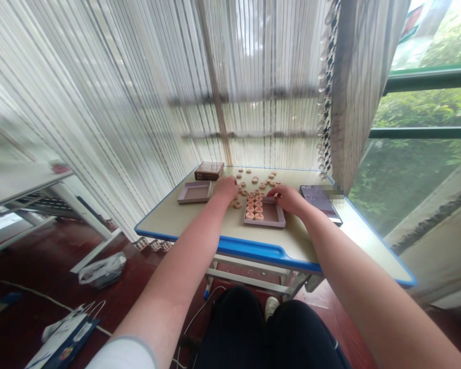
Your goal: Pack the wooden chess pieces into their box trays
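Note:
A shallow open box on the table holds several round wooden xiangqi pieces with red markings, set in two columns along its left side. The right part of the box shows its bare bottom. My right hand is at the box's far right corner, with bent fingers by the rim; whether a piece is between them is hidden. To the left, my left hand has its fingers curled down beside loose pieces behind the box; what they grip is too small to make out. One loose piece lies left of the box.
An open shallow lid lies left of my left hand, with a brown box behind it. Further loose pieces are scattered toward the back. A phone or tablet lies at the right. The table has a blue front edge.

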Demonstrator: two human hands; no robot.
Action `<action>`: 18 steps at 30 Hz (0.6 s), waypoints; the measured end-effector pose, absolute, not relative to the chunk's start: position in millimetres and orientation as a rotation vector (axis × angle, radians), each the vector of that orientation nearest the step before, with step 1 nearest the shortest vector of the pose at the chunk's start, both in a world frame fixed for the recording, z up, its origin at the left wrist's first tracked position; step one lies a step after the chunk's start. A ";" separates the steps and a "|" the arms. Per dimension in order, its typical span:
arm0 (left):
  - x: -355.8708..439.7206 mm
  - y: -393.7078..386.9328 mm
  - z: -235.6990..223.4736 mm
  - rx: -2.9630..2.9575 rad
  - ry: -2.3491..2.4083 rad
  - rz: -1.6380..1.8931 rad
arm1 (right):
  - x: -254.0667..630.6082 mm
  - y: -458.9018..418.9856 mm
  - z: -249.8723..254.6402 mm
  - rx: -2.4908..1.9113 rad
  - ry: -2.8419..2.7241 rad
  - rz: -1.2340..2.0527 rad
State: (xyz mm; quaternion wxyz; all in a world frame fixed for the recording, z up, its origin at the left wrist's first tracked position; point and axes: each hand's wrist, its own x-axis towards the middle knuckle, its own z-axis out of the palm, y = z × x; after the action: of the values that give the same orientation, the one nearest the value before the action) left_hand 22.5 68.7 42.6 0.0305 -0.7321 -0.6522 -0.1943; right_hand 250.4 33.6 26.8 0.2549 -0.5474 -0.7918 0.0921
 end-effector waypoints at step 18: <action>28.0 52.9 51.1 -2.458 -1.929 -0.350 | 247.7 26.6 29.5 -1.496 -2.156 0.313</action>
State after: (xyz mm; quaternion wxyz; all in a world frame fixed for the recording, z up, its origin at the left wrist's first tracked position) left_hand 28.0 52.9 51.1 -0.0014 -0.7817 -0.6136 -0.1114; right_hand 247.7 26.6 29.5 0.2471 -0.5485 -0.7905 0.1149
